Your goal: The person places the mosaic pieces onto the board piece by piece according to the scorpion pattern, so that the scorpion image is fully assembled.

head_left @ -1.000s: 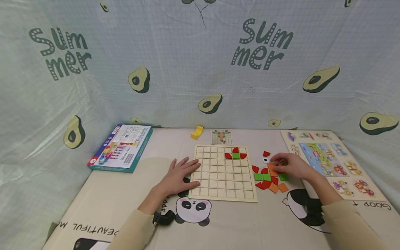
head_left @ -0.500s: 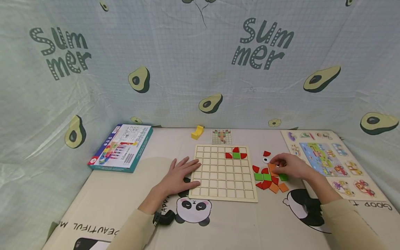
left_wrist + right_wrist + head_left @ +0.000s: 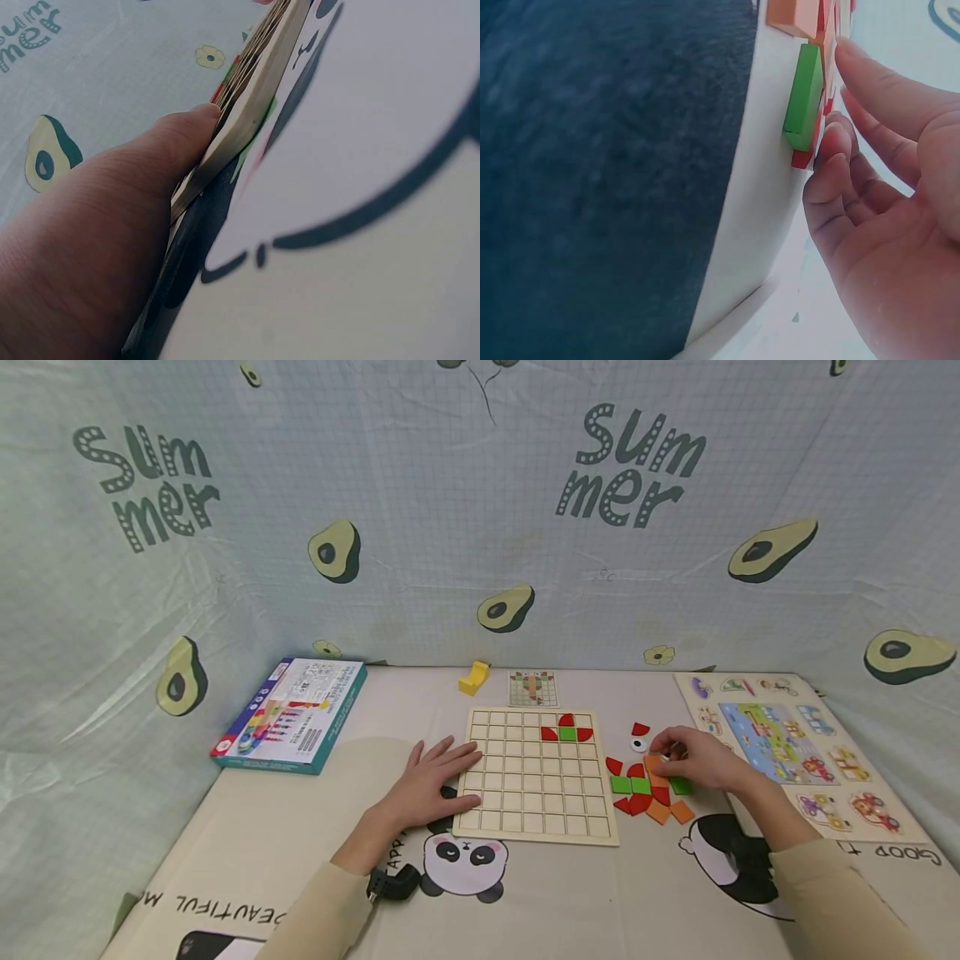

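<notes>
A wooden grid board [image 3: 536, 827] lies in the middle of the table, bearing one green square tile [image 3: 567, 734] ringed by red quarter-round tiles [image 3: 567, 720] near its far right corner. My left hand [image 3: 427, 785] rests with fingers spread on the board's left edge; in the left wrist view its thumb [image 3: 165, 142] lies along that edge. Right of the board, my right hand [image 3: 701, 756] pinches an orange tile [image 3: 653, 764] between thumb and forefinger, amid a loose cluster of tiles. A green tile [image 3: 804, 97] stands out near the curled fingers in the right wrist view.
A small pattern card [image 3: 532, 688] lies beyond the board, beside a yellow curved block [image 3: 473, 677]. At the left is a boxed toy [image 3: 291, 714]; a picture puzzle board [image 3: 847, 793] lies at the right. A round white eye tile [image 3: 638, 745] sits by the cluster.
My right fingers shift slightly at the orange tiles, and a second orange piece shows more distinctly below the pinched one. The left hand and board stay put.
</notes>
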Tool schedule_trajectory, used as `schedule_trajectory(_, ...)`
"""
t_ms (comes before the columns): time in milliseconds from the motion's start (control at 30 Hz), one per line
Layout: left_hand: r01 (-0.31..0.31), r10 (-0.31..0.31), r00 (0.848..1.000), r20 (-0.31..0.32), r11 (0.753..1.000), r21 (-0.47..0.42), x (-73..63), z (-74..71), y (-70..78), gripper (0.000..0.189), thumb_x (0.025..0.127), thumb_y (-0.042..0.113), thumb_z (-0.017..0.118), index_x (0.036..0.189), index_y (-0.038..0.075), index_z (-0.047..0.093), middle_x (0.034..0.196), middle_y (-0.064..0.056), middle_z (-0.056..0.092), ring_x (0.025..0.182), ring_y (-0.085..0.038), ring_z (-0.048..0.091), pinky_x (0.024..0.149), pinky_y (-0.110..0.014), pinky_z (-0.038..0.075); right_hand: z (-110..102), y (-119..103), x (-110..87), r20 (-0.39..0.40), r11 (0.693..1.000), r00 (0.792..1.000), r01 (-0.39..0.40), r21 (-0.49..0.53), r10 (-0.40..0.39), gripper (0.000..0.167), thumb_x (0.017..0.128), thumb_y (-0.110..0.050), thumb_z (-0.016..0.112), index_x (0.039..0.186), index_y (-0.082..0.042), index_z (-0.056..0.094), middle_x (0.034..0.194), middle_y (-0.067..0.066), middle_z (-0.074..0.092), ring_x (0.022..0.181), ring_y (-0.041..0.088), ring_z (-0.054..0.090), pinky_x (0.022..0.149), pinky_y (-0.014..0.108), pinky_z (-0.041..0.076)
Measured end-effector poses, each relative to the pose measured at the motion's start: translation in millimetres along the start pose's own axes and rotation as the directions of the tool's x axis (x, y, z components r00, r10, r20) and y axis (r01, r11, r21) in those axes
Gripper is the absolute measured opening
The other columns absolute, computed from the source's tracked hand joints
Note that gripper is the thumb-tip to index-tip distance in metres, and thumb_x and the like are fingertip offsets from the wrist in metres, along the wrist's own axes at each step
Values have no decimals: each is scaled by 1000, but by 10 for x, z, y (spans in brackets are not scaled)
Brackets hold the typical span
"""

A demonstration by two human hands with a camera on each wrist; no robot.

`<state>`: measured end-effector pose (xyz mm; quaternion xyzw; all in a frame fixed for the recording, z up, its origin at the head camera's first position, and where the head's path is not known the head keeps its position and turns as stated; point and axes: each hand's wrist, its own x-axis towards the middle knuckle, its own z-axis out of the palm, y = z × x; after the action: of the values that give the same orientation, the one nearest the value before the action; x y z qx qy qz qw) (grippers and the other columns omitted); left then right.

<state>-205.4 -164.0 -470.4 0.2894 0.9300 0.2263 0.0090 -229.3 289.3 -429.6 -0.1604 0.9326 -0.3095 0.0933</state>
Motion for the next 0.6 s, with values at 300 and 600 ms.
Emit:
schedule_trajectory(300,0,0,1000,-4,1000,2,-1,9,-14,74,92,56,65,153,20,47,160,3,37,152,-30,19,117,-63,1,-1,-52,97,-26,1000,1000,-18,-2,18,28,92,-21,76,111,-2,66,94,4,60,88,24,54,75,33,50)
schedule_trajectory(600,-8,8,1000,-2,1000,1,4,21,-19,74,92,57,64,154,19,47,160,3,37,152,-30,18,117,-63,1,30,-65,199,-35,998,998,-53,-17,52,28,91,-20,77,106,0,65,89,5,58,84,24,53,69,31,50)
